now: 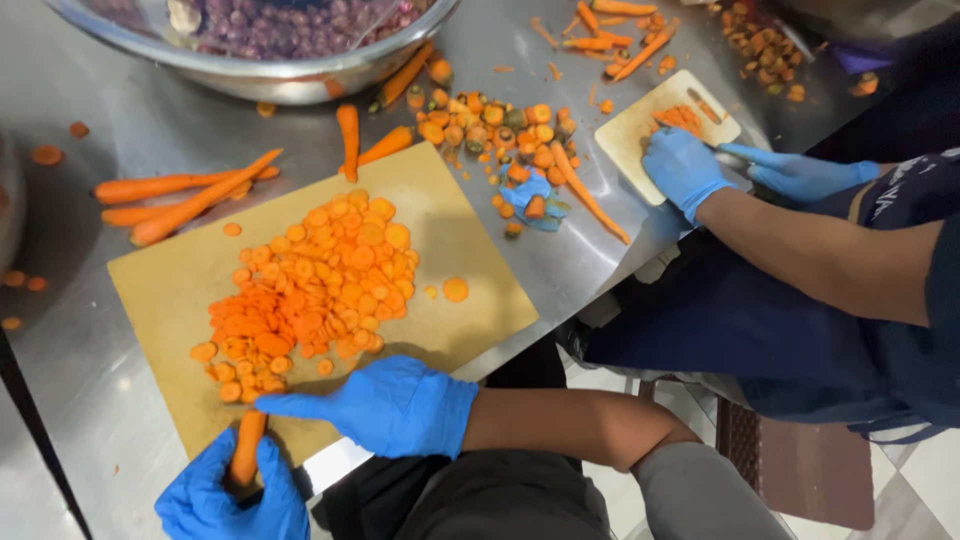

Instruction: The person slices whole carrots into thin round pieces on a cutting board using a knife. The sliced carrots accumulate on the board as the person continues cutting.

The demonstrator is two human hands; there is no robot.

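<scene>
Peeled orange carrot [246,447], stub end, lies lengthwise on the near edge of the tan board [470,270]; heap of round slices [315,285] beyond its tip.

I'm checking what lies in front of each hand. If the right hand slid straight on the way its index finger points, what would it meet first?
The right hand points left along the cutting board; it would likely meet the carrot held by the left hand.

Left hand [232,497] grips a carrot [246,447] beside right hand [385,405].
</scene>
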